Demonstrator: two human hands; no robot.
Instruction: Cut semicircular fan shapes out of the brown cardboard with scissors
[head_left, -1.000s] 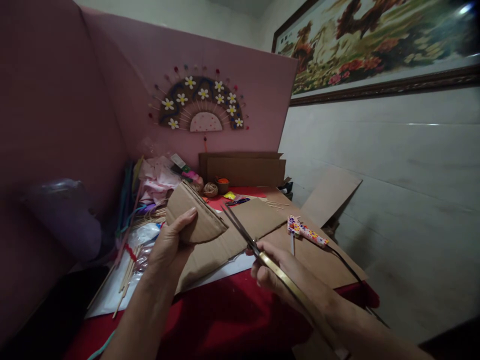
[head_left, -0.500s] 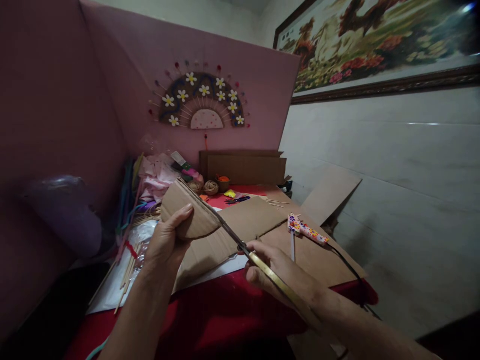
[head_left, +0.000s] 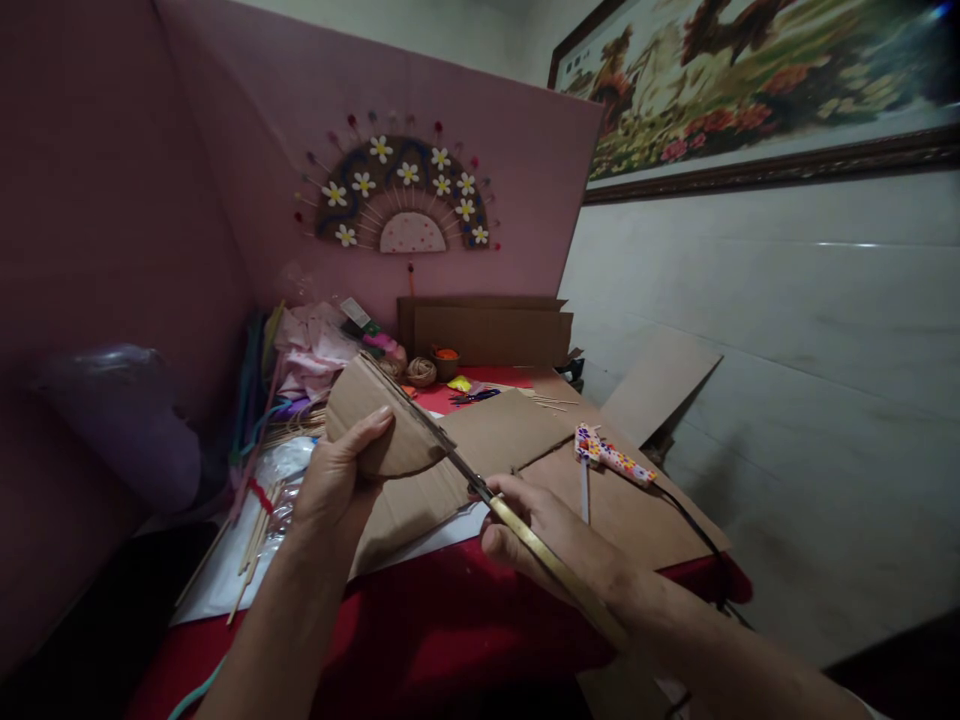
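Note:
My left hand (head_left: pixel 345 475) grips a half-round piece of cardboard (head_left: pixel 390 440), its thumb flat on the near face and the fingers hidden behind. My right hand (head_left: pixel 532 525) is closed around the handles of a pair of scissors (head_left: pixel 480 487) with a long gold-coloured grip. The blades lie along the straight upper edge of the cardboard piece, pointing up and left; whether they are parted is hard to make out. Beneath both hands, larger cardboard sheets (head_left: pixel 510 425) lie on the table.
A flower-patterned glue gun (head_left: pixel 615 460) with a black cord lies on cardboard at right. Wooden sticks (head_left: pixel 259 540) and plastic wrap are at left. Twine balls (head_left: pixel 421 372), an orange-filled pot (head_left: pixel 446 358) and dark-handled scissors (head_left: pixel 474 397) sit farther back. A decorated fan (head_left: pixel 409 195) hangs behind.
Both hands keep their holds. The scissors and right hand have shifted slightly left and up along the cardboard edge, and the camera view has moved a little.

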